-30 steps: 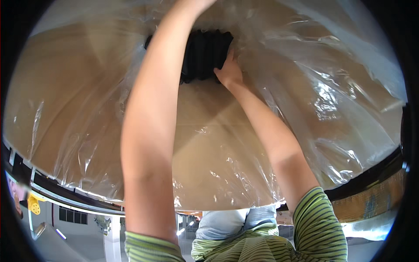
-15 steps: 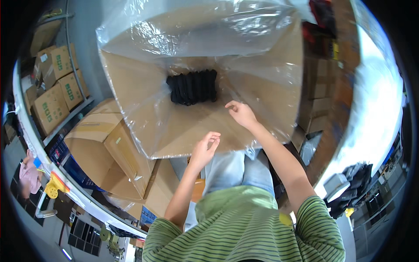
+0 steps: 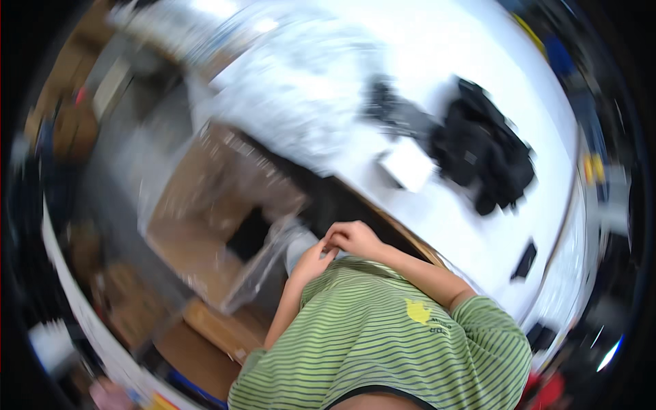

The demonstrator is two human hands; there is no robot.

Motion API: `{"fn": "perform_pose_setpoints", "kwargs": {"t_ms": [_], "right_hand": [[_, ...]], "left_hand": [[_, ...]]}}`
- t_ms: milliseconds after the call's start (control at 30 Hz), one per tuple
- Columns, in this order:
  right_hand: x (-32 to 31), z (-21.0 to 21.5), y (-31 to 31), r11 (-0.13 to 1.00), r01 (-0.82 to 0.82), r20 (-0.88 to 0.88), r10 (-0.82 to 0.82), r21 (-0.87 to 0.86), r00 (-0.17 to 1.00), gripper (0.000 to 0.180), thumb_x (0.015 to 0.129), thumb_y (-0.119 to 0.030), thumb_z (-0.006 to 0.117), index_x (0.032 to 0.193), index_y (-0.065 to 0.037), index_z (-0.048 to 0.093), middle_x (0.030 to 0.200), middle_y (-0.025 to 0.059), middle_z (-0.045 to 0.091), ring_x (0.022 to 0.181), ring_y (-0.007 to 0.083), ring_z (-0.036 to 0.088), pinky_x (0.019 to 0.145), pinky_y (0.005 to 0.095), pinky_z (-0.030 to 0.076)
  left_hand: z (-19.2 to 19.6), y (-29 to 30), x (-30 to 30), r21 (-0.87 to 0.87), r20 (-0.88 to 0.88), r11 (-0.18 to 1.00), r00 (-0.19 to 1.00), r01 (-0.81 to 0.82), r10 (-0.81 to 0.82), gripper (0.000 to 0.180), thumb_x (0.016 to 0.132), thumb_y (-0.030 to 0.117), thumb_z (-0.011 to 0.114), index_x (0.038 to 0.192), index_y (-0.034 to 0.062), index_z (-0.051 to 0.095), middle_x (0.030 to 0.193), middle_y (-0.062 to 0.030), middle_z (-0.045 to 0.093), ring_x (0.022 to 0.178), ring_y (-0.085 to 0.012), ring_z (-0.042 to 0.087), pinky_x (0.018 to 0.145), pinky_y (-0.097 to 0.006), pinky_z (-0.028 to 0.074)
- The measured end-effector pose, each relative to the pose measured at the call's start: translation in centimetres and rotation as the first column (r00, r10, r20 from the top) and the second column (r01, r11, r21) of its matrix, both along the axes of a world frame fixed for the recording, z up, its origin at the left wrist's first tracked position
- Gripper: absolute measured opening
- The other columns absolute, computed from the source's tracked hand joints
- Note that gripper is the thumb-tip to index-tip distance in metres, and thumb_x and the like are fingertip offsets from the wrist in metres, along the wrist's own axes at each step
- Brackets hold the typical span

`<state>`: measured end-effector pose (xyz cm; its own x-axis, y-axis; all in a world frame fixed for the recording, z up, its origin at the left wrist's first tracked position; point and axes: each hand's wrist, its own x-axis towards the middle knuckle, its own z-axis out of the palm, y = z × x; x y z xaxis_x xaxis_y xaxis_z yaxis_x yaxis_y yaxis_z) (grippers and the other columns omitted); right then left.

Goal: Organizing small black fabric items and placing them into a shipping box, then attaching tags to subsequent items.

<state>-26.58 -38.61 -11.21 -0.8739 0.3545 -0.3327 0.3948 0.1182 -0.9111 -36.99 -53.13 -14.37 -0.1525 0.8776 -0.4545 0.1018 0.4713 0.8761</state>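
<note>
My left hand (image 3: 313, 264) and my right hand (image 3: 357, 240) meet in front of my waist. Their fingers are curled and touch at the tips; anything between them is hidden. To the left of them stands an open cardboard box (image 3: 188, 222), with a clear plastic liner (image 3: 249, 283) over its rim. Inside it a dark shape (image 3: 251, 234) shows, blurred by motion. Neither hand touches the box.
A white table (image 3: 471, 242) stretches along the right. On it lie a heap of clear plastic (image 3: 294, 96), a small white box (image 3: 408, 165), black soft goods (image 3: 482, 147) and a small black item (image 3: 525, 261). Cardboard boxes (image 3: 126, 301) stand at the left.
Both hands have left the lined box and come together at my waist. The view has swung right, bringing the white table in and putting the box at the left.
</note>
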Motion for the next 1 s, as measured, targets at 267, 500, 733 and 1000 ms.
{"fn": "perform_pose_setpoints", "kwargs": {"t_ms": [267,500,733,1000], "right_hand": [[20.2,4.0,3.7,0.810,0.560,-0.035,-0.563,0.176,0.825,0.015,0.082,-0.012,0.052,0.090,-0.007,0.064,0.070,0.0084,0.063,0.057,0.0168,0.055,0.056,0.0290,0.043],[34.8,2.4,1.5,0.366,0.894,0.048,-0.929,0.259,0.367,0.016,0.081,-0.016,0.054,0.091,-0.011,0.065,0.059,0.0091,0.055,0.053,0.0205,0.052,0.051,0.0328,0.041],[37.8,-0.9,1.0,0.180,0.931,0.089,-0.983,0.318,0.160,0.014,0.079,-0.018,0.059,0.091,-0.014,0.066,0.058,0.0067,0.055,0.055,0.0224,0.055,0.053,0.0331,0.043],[27.0,-1.4,13.9,0.415,0.791,0.025,-0.891,0.451,0.453,0.015,0.077,-0.023,0.062,0.090,-0.015,0.067,0.063,0.0050,0.058,0.060,0.0231,0.058,0.055,0.0348,0.045]], "left_hand": [[4.0,14.0,11.9,0.053,-0.063,0.870,0.871,0.490,-0.486,0.027,0.089,0.023,0.055,0.104,0.0012,0.056,0.088,-0.0127,0.063,0.079,-0.0222,0.061,0.073,-0.032,0.047],[8.7,22.5,18.3,0.063,-0.264,0.761,0.746,0.646,-0.611,0.024,0.089,0.023,0.055,0.104,0.0041,0.060,0.089,-0.0098,0.064,0.082,-0.0197,0.059,0.076,-0.031,0.045],[5.4,26.6,8.2,0.433,-0.671,0.878,0.723,0.203,0.164,0.046,0.076,0.024,0.069,0.114,0.0021,0.053,0.113,-0.0174,0.053,0.108,-0.0306,0.048,0.093,-0.038,0.036],[1.4,25.8,1.9,0.101,-0.712,0.974,0.699,0.204,-0.073,0.083,0.072,0.046,0.071,0.127,-0.0066,0.039,0.119,-0.0269,0.048,0.110,-0.0410,0.046,0.095,-0.044,0.036]]}}
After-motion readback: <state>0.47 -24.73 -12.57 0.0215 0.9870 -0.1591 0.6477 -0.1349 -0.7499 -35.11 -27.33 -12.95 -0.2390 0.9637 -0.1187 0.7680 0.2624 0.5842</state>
